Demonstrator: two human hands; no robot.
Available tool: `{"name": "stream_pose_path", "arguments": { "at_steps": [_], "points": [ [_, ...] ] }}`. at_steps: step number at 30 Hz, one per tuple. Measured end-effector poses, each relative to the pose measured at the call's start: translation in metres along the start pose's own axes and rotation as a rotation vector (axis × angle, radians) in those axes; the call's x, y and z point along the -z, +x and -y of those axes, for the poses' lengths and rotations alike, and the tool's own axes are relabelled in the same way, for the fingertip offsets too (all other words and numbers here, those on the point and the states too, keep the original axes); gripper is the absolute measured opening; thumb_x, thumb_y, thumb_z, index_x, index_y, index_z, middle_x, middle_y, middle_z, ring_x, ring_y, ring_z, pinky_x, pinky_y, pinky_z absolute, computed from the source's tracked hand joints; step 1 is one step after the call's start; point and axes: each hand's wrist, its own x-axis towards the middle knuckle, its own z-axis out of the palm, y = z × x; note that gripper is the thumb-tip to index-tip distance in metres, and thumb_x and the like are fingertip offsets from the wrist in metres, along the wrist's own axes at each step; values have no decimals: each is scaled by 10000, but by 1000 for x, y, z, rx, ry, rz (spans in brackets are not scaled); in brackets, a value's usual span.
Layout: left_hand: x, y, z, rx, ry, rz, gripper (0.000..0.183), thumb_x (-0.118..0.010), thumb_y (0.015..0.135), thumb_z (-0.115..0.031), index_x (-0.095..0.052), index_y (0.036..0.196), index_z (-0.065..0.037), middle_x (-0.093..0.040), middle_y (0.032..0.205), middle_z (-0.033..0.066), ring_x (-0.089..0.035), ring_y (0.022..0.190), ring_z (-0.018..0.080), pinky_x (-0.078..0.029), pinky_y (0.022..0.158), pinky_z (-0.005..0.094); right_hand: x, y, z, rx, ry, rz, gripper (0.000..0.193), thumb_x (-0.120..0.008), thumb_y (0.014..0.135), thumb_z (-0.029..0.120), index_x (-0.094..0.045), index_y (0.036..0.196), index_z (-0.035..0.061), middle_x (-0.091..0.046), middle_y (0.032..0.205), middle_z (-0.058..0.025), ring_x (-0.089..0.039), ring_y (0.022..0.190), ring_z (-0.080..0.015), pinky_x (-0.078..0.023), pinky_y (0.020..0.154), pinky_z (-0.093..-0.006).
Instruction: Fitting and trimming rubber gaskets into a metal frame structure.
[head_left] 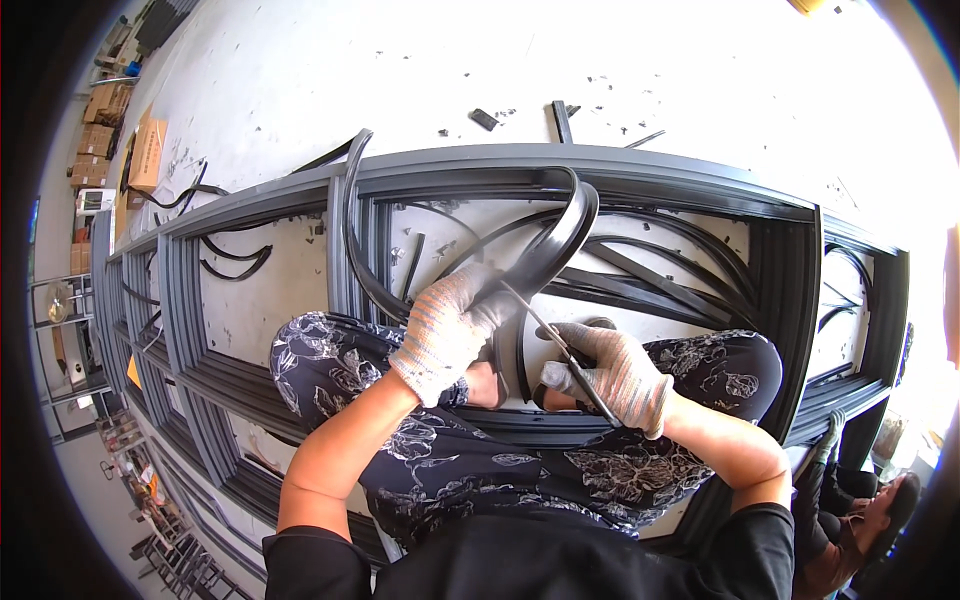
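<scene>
My left hand [450, 325], in a knitted work glove, is closed around a black rubber sealing strip [560, 235]. The strip's band loops up and bends over above the hand. My right hand [610, 370], gloved the same way, grips a long thin tool [548, 328] with a narrow metal shaft and a darker rear end. Its exact kind does not show. The tool's tip reaches the strip beside my left fingers. Both hands are above an opening of a dark grey window frame [480, 157], between my bent knees.
More black strips [660, 275] lie curled inside the frame's openings. Dark scraps [484, 120] are scattered on the white floor beyond. Cardboard boxes [148, 150] stand at the far left. Another person [860, 530] is at the lower right, a gloved hand on the frame.
</scene>
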Motion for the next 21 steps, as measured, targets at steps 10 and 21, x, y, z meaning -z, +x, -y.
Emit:
{"name": "stream_pose_path", "arguments": {
  "at_steps": [10,21],
  "points": [
    [-13,3,11,42,171,38,197,-666,817,-139,-573,918,2,-603,740,62,-548,684,145,-458,635,318,-6,-2,-21,-155,357,-7,487,-727,785,199,-539,1162,-45,-638,910,-69,-557,825,-76,-477,654,-224],
    [1,12,35,180,-192,412,229,-612,874,-202,-589,980,-1,-602,813,38,-542,779,115,-441,724,264,-8,-7,-20,-204,230,-91,399,-741,771,151,-584,1087,-33,-538,649,33,-463,559,-29,-380,483,-196]
  ]
}}
